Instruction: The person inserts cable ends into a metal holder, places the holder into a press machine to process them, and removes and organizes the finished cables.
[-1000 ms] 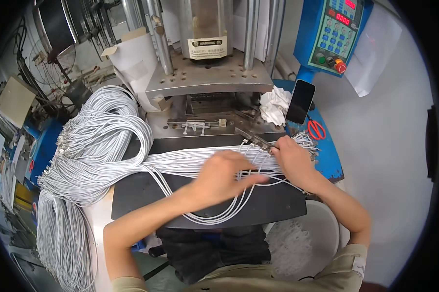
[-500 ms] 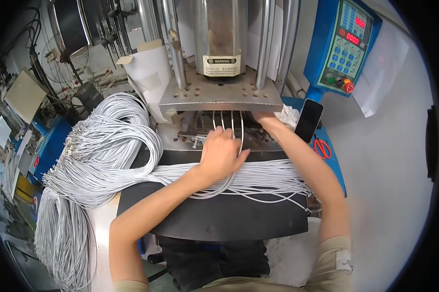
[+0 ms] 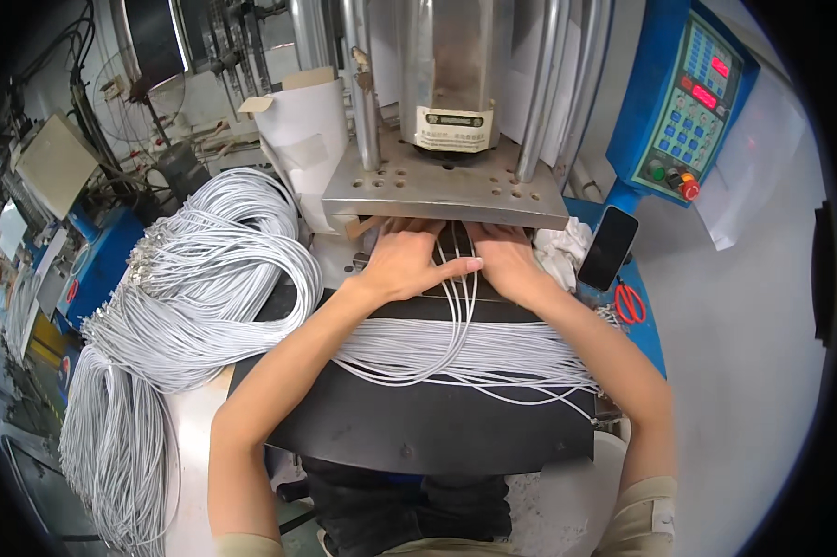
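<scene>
White cables (image 3: 456, 297): a few strands run from the bundle on the black counter mat (image 3: 418, 418) up under the steel press plate (image 3: 446, 190). Both hands have moved forward since a second ago, from sorting over the mat to the press mouth. Left hand (image 3: 409, 265) lies flat, fingers spread, pinning the strands; right hand (image 3: 502, 260) likewise pressed down, fingertips hidden beneath the plate. Judged: cable ends are being seated in the tooling. Outward: large cable coil (image 3: 205, 278) at left, blue control panel (image 3: 692, 116), dark phone (image 3: 608, 248), red scissors (image 3: 630, 303) at right.
</scene>
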